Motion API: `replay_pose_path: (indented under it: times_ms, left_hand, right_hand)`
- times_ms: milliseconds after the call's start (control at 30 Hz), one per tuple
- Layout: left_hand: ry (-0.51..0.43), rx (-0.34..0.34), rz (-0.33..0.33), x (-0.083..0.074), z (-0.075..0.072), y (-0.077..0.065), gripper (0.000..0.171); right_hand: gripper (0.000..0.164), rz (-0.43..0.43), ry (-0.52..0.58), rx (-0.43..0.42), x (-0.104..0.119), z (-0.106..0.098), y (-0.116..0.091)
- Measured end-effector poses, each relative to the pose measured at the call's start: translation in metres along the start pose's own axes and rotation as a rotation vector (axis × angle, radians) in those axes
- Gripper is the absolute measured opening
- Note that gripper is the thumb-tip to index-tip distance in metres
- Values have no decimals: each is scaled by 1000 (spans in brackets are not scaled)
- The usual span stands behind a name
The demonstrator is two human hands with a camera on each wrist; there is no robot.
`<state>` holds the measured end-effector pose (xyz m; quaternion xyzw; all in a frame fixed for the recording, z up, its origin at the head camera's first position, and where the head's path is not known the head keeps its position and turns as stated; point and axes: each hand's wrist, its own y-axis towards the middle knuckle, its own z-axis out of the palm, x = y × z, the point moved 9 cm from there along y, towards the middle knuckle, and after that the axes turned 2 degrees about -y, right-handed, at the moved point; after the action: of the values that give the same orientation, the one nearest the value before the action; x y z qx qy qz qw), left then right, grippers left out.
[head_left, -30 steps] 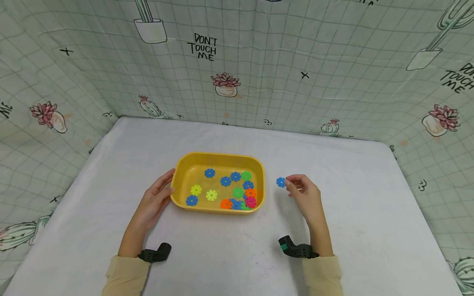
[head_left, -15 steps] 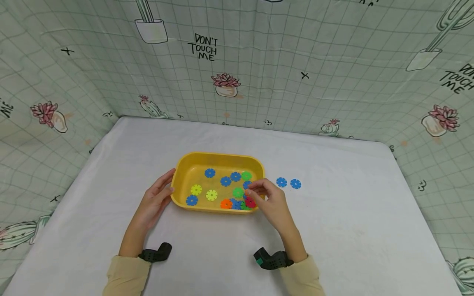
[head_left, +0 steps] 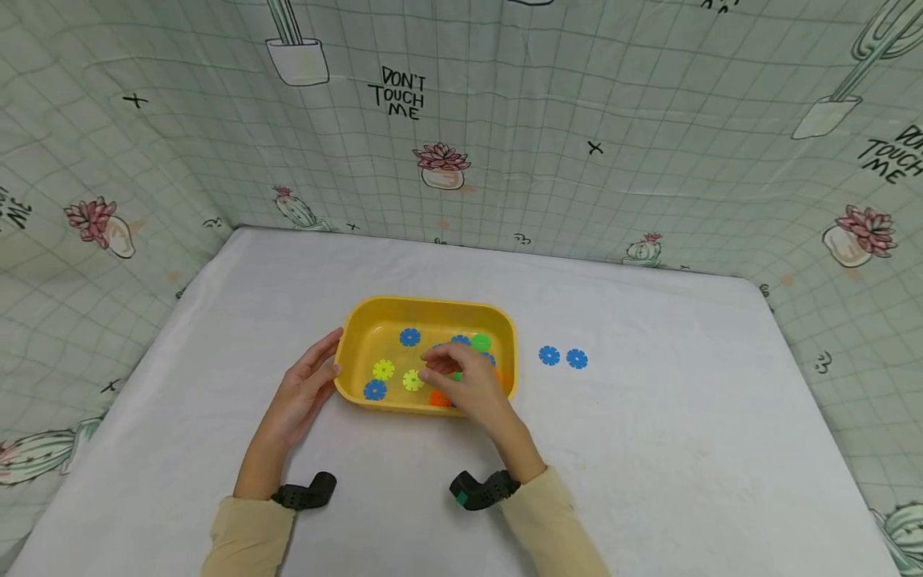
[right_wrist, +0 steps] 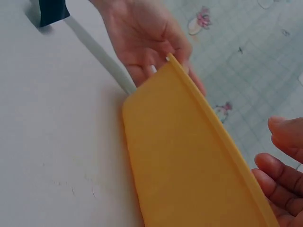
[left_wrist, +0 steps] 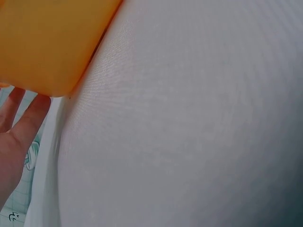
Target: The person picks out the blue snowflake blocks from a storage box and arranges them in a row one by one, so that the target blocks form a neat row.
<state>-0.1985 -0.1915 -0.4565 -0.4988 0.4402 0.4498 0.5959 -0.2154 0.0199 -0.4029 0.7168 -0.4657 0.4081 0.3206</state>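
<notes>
A yellow plastic tray (head_left: pixel 425 409) holds several notched plastic discs, among them a yellow disc (head_left: pixel 383 369), a blue disc (head_left: pixel 409 337) and an orange disc (head_left: pixel 440 398). At the tray's left end, my left hand (head_left: pixel 301 393) touches the wall with extended fingers, also visible in the left wrist view. My right hand (head_left: pixel 472 389) hovers over the tray's middle, thumb and fingers apart, beside a second yellow disc (head_left: pixel 413 380). Nothing shows between its fingertips. It hides part of the discs on the tray's right side.
Two blue discs, a nearer one (head_left: pixel 550 355) and an outer one (head_left: pixel 577 358), lie side by side on the white tabletop (head_left: pixel 685 417), right of the tray. A patterned cloth (head_left: pixel 526 104) hangs behind the table. Each wrist wears a black camera mount.
My right hand let go of a blue disc beside another on the table, then moved left over the tray's right end to its middle. My left hand stayed at the tray.
</notes>
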Motion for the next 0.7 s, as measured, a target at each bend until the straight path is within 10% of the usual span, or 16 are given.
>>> replay_pose_path:
  times_ms: [700]
  left_hand:
    - [7,-9,-16,1,1,1,55]
  right_hand:
    - [27,34,-84,319,-3,67,43]
